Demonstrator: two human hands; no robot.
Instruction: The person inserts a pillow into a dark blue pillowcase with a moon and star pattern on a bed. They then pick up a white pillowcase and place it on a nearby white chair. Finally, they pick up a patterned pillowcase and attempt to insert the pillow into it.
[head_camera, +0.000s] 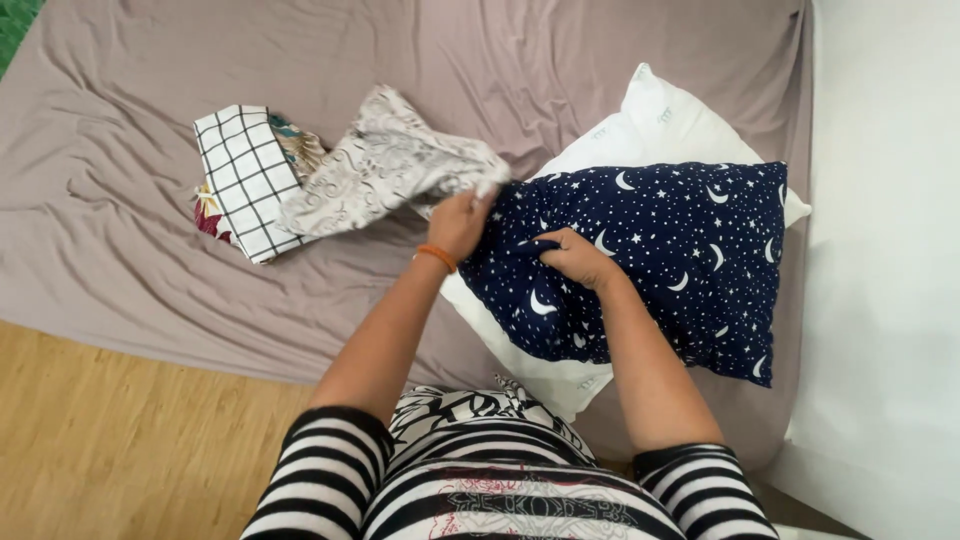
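A pillow in a navy case (660, 260) printed with white moons and stars lies on top of a bare white pillow (660, 125) on the bed. My right hand (577, 258) is closed on a fold of the navy case at its near left edge. My left hand (459, 222), with an orange band at the wrist, grips the navy case's upper left corner, right where a crumpled beige patterned cloth (385, 165) ends. Whether the left hand also holds that cloth is unclear.
A folded white cloth with a black grid (245, 175) lies on the taupe bedsheet (130, 230), over other patterned fabric. Wooden floor (110, 440) is at the lower left. A white wall (890, 270) runs along the right.
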